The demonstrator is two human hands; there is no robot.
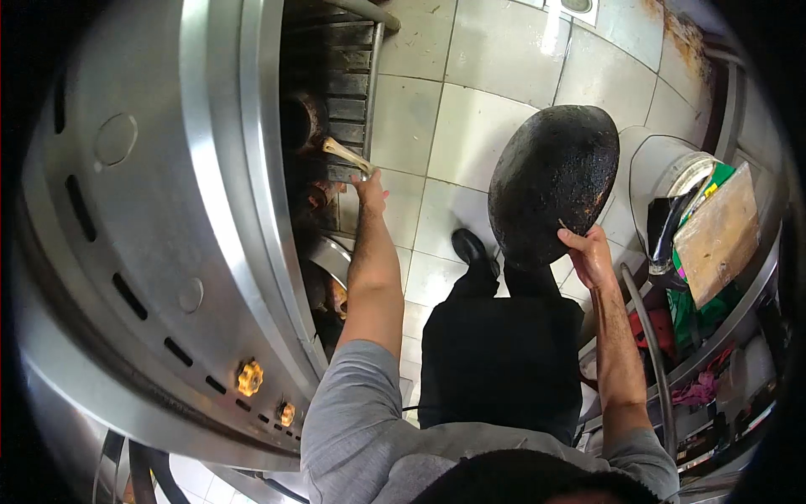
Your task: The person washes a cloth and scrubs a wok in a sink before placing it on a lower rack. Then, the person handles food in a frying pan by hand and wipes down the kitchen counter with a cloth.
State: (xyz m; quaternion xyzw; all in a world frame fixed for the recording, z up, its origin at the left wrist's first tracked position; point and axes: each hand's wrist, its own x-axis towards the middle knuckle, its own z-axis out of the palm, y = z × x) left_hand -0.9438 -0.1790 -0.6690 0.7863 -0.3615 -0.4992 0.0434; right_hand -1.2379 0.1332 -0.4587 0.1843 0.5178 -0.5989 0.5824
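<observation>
blackened wok (554,181) held tilted, underside toward camera, over the tiled floor (420,118), right of the stainless stove (159,218). right hand (590,256) clamped on its lower rim only, so it could likely twist out and drop onto the shoe (472,249). left hand (370,190) closed on a pale handle (344,154) inside the stove's open cavity; arm near sooty, maybe hot metal.

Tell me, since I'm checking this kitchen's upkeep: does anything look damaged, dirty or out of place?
Yes. The wok gripped by the right hand is crusted black across its underside. Rust-coloured stains streak the tiled floor at the top right. The left hand holds a pale handle at the stove's dark, grimy opening.
</observation>
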